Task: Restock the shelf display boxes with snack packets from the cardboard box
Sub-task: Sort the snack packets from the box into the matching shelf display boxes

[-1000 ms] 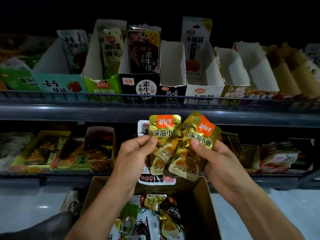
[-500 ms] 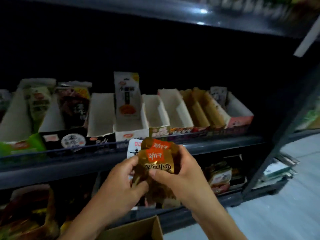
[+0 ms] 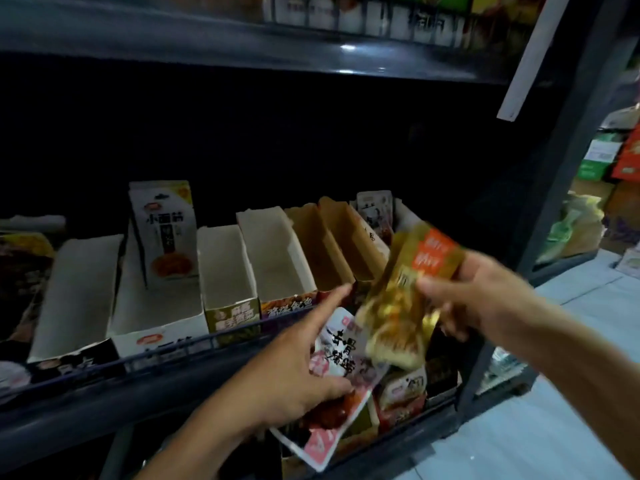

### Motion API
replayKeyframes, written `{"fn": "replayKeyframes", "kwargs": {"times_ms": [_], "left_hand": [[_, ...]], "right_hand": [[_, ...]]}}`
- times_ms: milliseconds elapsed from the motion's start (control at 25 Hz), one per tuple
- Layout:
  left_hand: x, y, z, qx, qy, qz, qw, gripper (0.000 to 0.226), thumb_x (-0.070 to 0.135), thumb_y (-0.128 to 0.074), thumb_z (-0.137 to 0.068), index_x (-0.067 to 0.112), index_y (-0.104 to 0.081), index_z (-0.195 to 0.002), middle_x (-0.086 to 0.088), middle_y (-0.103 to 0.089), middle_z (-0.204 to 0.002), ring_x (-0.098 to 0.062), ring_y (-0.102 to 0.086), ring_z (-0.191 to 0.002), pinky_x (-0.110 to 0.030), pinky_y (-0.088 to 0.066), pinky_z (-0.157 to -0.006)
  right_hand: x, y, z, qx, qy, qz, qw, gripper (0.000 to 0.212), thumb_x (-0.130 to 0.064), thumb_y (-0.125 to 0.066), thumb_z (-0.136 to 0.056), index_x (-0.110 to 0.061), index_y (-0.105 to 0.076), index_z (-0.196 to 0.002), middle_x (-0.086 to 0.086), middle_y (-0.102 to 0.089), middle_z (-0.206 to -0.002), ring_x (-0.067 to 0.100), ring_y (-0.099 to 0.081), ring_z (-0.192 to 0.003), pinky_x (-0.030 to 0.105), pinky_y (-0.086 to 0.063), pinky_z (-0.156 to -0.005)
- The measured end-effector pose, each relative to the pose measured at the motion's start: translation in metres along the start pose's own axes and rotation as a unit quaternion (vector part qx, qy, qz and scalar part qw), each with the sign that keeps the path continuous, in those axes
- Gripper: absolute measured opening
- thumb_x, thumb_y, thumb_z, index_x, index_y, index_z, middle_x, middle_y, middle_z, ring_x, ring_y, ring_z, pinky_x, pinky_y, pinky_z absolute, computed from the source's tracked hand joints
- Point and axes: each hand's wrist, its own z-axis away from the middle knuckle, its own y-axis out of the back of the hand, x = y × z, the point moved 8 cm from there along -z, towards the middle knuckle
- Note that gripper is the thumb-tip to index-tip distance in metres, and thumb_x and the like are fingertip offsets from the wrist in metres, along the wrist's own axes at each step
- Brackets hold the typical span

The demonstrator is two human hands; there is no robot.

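the step in hand looks like sorting and placing: the right hand [image 3: 485, 299] pinches a small stack of shiny gold foil snack packets with orange-red labels [image 3: 401, 299] between thumb and fingers, its grip tight on their upper end, and holds them tilted in the air just in front of the two brown cardboard display boxes [image 3: 332, 244] near the right end of the dark metal shelf [image 3: 166, 372]. the left hand [image 3: 294, 375] keeps a white and red flat snack packet with black lettering [image 3: 339, 362] under its thumb and lower fingers, while its forefinger stretches out toward the front of the row of boxes, close to the purple-fronted white display box [image 3: 277, 258]. the white boxes beside it, among them the olive-fronted white display box [image 3: 225, 268], look empty; a tall white packet with an orange picture [image 3: 166, 230] stands in the wider white box further left. the cardboard supply box is out of view. the next move calls for matching the gold packets to the right box front, which is blurred here, then sliding them in upright without bending the foil or dropping the left hand's packet.
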Motion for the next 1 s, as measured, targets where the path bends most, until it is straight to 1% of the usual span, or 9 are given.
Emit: {"fn": "replayKeyframes", "kwargs": {"times_ms": [80, 160, 240, 400, 600, 680, 760, 840, 1000], "left_hand": [[0.005, 0.000, -0.031, 0.011, -0.008, -0.070, 0.997, 0.101, 0.016, -0.072, -0.088, 0.069, -0.006, -0.143, 0.012, -0.037, -0.153, -0.019, -0.067, -0.106, -0.036, -0.056, -0.084], [0.020, -0.004, -0.062, 0.029, -0.047, -0.208, 0.976, 0.095, 0.018, -0.066, -0.091, 0.051, -0.002, -0.153, 0.014, -0.020, -0.161, -0.022, -0.052, -0.128, -0.036, -0.049, -0.094], [0.031, -0.009, -0.085, 0.026, -0.066, -0.265, 0.962, 0.086, 0.018, -0.064, -0.091, 0.033, -0.009, -0.155, 0.019, -0.009, -0.161, -0.025, -0.035, -0.142, -0.038, -0.041, -0.109], [0.018, -0.019, -0.107, -0.059, -0.018, -0.305, 0.950, 0.053, 0.012, -0.059, -0.090, 0.016, -0.039, -0.139, 0.000, -0.024, -0.153, -0.032, -0.035, -0.139, -0.044, -0.041, -0.107], [0.003, -0.020, -0.106, -0.072, -0.011, -0.264, 0.962, 0.070, 0.002, -0.066, -0.084, 0.023, -0.037, -0.144, 0.019, -0.001, -0.159, -0.029, -0.032, -0.141, -0.043, -0.045, -0.107], [0.002, -0.024, -0.106, -0.085, -0.004, -0.257, 0.963, 0.077, -0.001, -0.066, -0.084, 0.024, -0.031, -0.149, 0.021, 0.006, -0.161, -0.032, -0.027, -0.144, -0.045, -0.045, -0.107], [0.001, -0.025, -0.106, -0.090, 0.000, -0.259, 0.962, 0.085, -0.001, -0.064, -0.085, 0.025, -0.022, -0.155, 0.021, 0.012, -0.162, -0.034, -0.021, -0.147, -0.046, -0.043, -0.110], [0.001, -0.022, -0.106, -0.088, -0.002, -0.264, 0.960, 0.088, 0.001, -0.065, -0.086, 0.026, -0.018, -0.156, 0.020, 0.015, -0.162, -0.034, -0.018, -0.149, -0.048, -0.038, -0.114], [0.001, -0.022, -0.107, -0.096, -0.010, -0.270, 0.958, 0.087, -0.002, -0.063, -0.085, 0.025, -0.020, -0.156, 0.020, 0.015, -0.162, -0.035, -0.019, -0.148, -0.048, -0.041, -0.111]], "right_hand": [[-0.016, 0.043, -0.036, 0.077, 0.041, -0.060, 0.994, 0.016, -0.020, -0.070, -0.074, -0.016, -0.058, -0.084, -0.003, -0.060, -0.060, 0.006, -0.046, -0.043, 0.018, -0.036, -0.038], [-0.032, 0.058, -0.081, 0.104, 0.091, -0.063, 0.988, 0.013, -0.023, -0.070, -0.079, -0.018, -0.060, -0.085, -0.008, -0.057, -0.059, 0.005, -0.045, -0.046, 0.019, -0.035, -0.041], [-0.036, 0.056, -0.125, 0.124, 0.111, -0.013, 0.986, 0.016, -0.024, -0.074, -0.082, -0.017, -0.064, -0.093, -0.006, -0.060, -0.064, 0.007, -0.050, -0.053, 0.021, -0.039, -0.044], [-0.029, 0.040, -0.188, 0.147, 0.082, 0.115, 0.979, 0.035, -0.023, -0.079, -0.081, -0.015, -0.061, -0.111, -0.004, -0.069, -0.080, 0.009, -0.060, -0.059, 0.023, -0.045, -0.048], [-0.029, 0.002, -0.233, 0.095, 0.091, 0.252, 0.959, 0.065, -0.009, -0.069, -0.089, -0.022, -0.039, -0.145, 0.007, -0.069, -0.100, 0.014, -0.070, -0.072, 0.021, -0.057, -0.054], [-0.028, -0.008, -0.251, 0.086, 0.068, 0.318, 0.942, 0.065, -0.005, -0.064, -0.092, -0.023, -0.036, -0.147, 0.012, -0.067, -0.104, 0.015, -0.068, -0.072, 0.022, -0.055, -0.055], [-0.029, -0.008, -0.264, 0.101, 0.083, 0.442, 0.887, 0.051, -0.008, -0.066, -0.090, -0.025, -0.048, -0.135, 0.009, -0.063, -0.109, 0.016, -0.062, -0.081, 0.027, -0.052, -0.061], [-0.030, -0.011, -0.269, 0.135, 0.133, 0.566, 0.802, 0.042, -0.022, -0.070, -0.087, -0.030, -0.052, -0.124, 0.002, -0.057, -0.120, 0.019, -0.057, -0.103, 0.032, -0.048, -0.075], [-0.029, -0.019, -0.259, 0.228, 0.170, 0.624, 0.728, 0.050, -0.030, -0.063, -0.091, -0.025, -0.044, -0.137, 0.005, -0.047, -0.140, 0.027, -0.045, -0.128, 0.037, -0.042, -0.097]]}}
